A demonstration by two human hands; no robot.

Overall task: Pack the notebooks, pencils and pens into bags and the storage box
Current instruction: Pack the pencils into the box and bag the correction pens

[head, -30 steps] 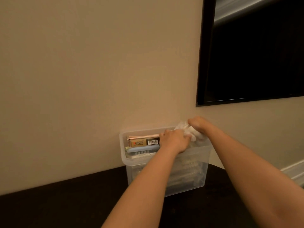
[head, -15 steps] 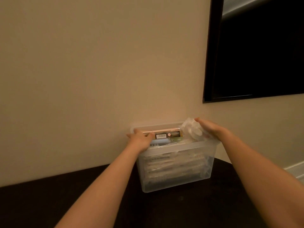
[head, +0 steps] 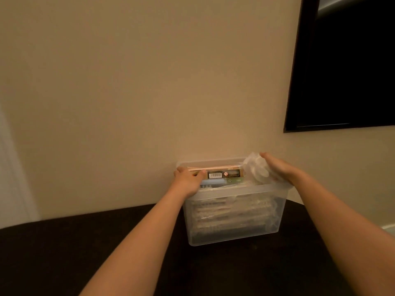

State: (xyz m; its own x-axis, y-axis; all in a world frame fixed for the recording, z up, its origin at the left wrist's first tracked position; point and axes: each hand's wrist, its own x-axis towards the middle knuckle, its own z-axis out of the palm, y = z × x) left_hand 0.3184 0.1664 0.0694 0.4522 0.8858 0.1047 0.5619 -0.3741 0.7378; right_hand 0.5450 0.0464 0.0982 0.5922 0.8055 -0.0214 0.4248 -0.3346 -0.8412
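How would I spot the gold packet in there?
Find the clear storage box on the dark table by the wall. The gold packet lies on top, touching the left hand. Only it has a white barcode, unlike the crumpled clear bag beside it.

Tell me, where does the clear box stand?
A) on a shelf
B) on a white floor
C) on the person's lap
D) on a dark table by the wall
D: the box stands on the dark table, its far side close to the beige wall.
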